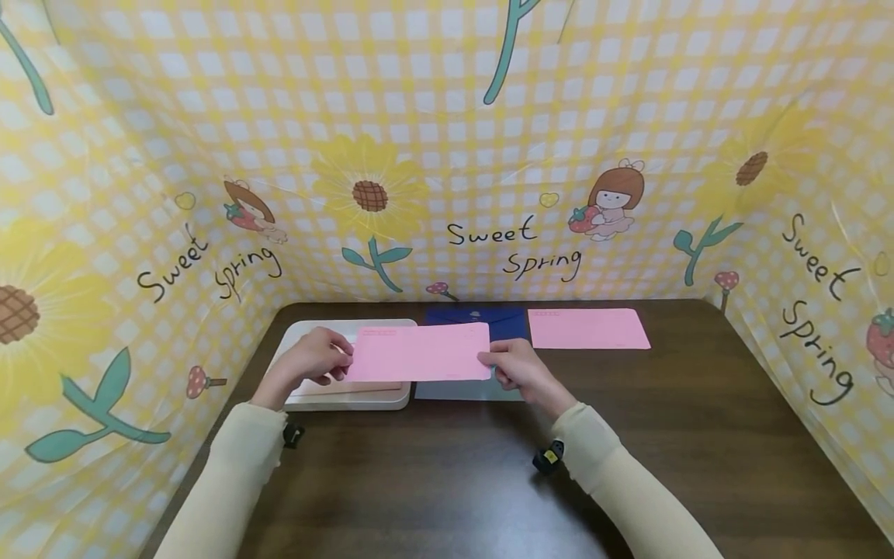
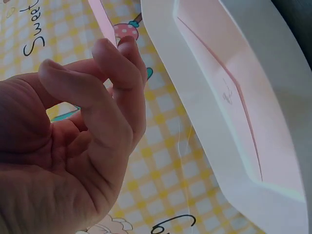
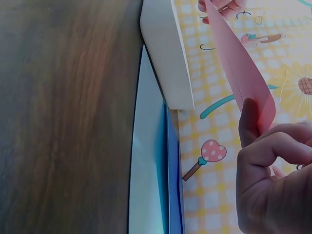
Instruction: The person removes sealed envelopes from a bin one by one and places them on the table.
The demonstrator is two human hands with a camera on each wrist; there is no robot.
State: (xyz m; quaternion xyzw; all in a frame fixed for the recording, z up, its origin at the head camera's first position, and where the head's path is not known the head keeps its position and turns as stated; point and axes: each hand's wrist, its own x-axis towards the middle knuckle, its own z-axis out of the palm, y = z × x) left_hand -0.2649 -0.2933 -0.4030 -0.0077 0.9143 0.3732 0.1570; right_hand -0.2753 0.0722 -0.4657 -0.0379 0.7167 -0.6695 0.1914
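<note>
A pink envelope (image 1: 419, 353) is held up level between both hands, above the table. My left hand (image 1: 317, 359) pinches its left end, and my right hand (image 1: 520, 369) pinches its right end between thumb and fingers. Beneath its left part stands a white tray (image 1: 384, 402) with a pink envelope (image 2: 253, 97) lying inside, bearing a small handwritten mark. In the right wrist view the held envelope (image 3: 243, 73) is seen nearly edge-on, my right thumb against its face.
Right of the tray lie a dark blue envelope (image 1: 436, 316) and a pale blue-grey one (image 1: 461, 390), both partly hidden. Another pink envelope (image 1: 590, 329) lies flat at the back right. Yellow checked cloth (image 1: 447, 171) walls in the brown table (image 1: 419, 481).
</note>
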